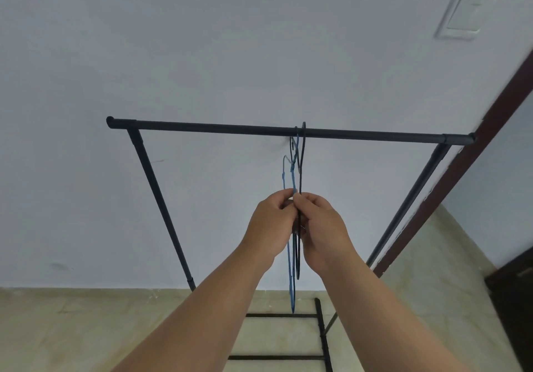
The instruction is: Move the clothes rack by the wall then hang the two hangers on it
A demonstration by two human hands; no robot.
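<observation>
Both hands pinch the hangers under the rack's bar.

Left hand [272,221] grips the blue hanger [290,270], right hand [320,227] the black hanger [299,167]; both hooks sit over the rack [219,127], which stands against the wall [202,40].

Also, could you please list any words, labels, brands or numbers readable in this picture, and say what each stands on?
None: no text shows on the black metal clothes rack, the blue plastic hanger, the black hanger or the blurred white wall switch plate.
</observation>
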